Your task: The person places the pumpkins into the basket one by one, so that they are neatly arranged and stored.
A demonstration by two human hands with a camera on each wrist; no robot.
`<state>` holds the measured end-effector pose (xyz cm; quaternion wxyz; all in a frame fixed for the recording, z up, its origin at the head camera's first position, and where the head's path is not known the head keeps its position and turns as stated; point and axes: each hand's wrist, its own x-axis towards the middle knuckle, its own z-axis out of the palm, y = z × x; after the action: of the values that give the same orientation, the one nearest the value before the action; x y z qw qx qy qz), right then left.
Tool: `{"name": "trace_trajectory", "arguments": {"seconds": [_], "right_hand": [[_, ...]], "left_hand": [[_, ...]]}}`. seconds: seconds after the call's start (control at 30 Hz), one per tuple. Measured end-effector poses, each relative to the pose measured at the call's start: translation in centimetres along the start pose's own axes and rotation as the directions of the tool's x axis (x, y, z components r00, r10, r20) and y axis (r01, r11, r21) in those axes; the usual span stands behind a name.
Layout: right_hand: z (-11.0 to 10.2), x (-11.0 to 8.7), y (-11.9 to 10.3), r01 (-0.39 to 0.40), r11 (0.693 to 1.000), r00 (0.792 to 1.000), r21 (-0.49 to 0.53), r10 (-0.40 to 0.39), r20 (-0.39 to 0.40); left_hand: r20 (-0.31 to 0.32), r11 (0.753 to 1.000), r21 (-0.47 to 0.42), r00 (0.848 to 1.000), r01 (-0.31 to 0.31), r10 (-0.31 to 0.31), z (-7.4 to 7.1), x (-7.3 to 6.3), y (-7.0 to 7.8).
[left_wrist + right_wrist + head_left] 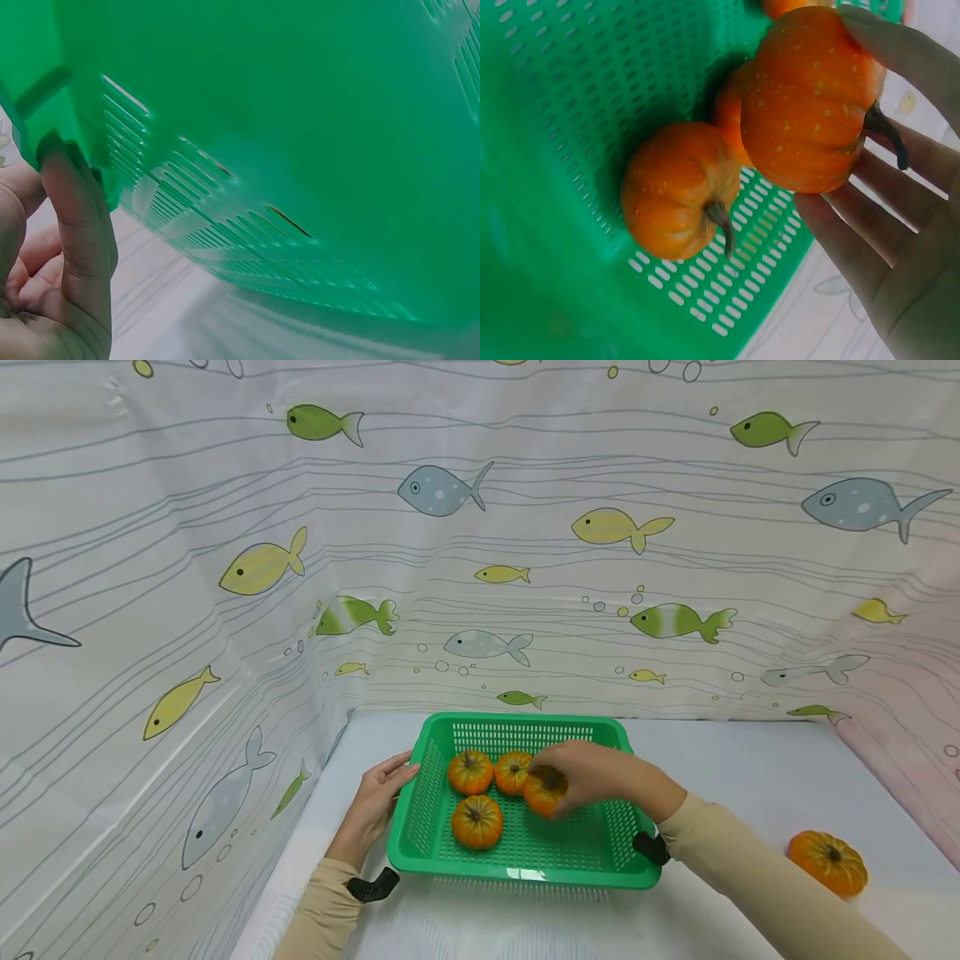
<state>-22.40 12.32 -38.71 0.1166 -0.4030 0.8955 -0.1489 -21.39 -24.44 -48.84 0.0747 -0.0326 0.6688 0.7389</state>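
A green plastic basket (431,862) with slotted walls stands on the table. At its left end, my left hand (377,802) grips the rim; the left wrist view shows curled fingers (75,217) against the rim's edge. Inside the basket, my right hand (600,774) holds a small orange pumpkin (542,795) between thumb and fingers. In the right wrist view this pumpkin (806,105) has a dark curved stem turned toward the palm. Three more pumpkins lie in the basket: one back left (470,772), one back middle (513,772) and one in front (477,822).
Another orange pumpkin (828,862) sits on the white table (720,768), right of the basket and beyond the right forearm. White sheeting (555,552) printed with fish surrounds the table at the back and sides. A black strap piece (372,886) is on the left wrist.
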Motion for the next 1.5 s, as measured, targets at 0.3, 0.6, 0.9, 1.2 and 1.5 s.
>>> {"name": "trace_trajectory", "arguments": {"seconds": [0.3, 0.6, 0.9, 1.2, 1.5], "right_hand": [[1.3, 1.8, -0.5, -0.023, 1.000, 0.998, -0.021, 0.025, 0.060], [2.9, 3.0, -0.7, 0.015, 0.998, 0.997, -0.066, -0.010, 0.073], [3.6, 3.6, -1.4, 0.026, 0.997, 0.995, -0.068, -0.020, 0.101], [3.9, 3.8, -1.8, 0.031, 0.997, 0.994, -0.069, -0.024, 0.106], [4.3, 4.1, -1.9, 0.055, 0.995, 0.992, -0.085, -0.045, 0.119]], "left_hand": [[0.005, 1.000, -0.002, 1.000, 0.000, 0.000, 0.1, 0.0, 0.1], [0.002, 1.000, -0.005, 1.000, 0.002, -0.002, 0.0, 0.0, 0.1], [-0.006, 1.000, 0.000, 1.000, -0.004, 0.004, 0.1, -0.1, 0.0], [0.003, 1.000, 0.000, 1.000, -0.011, 0.011, 0.1, 0.0, 0.1], [-0.019, 1.000, -0.006, 1.000, 0.002, -0.002, 0.1, -0.1, 0.1]]}}
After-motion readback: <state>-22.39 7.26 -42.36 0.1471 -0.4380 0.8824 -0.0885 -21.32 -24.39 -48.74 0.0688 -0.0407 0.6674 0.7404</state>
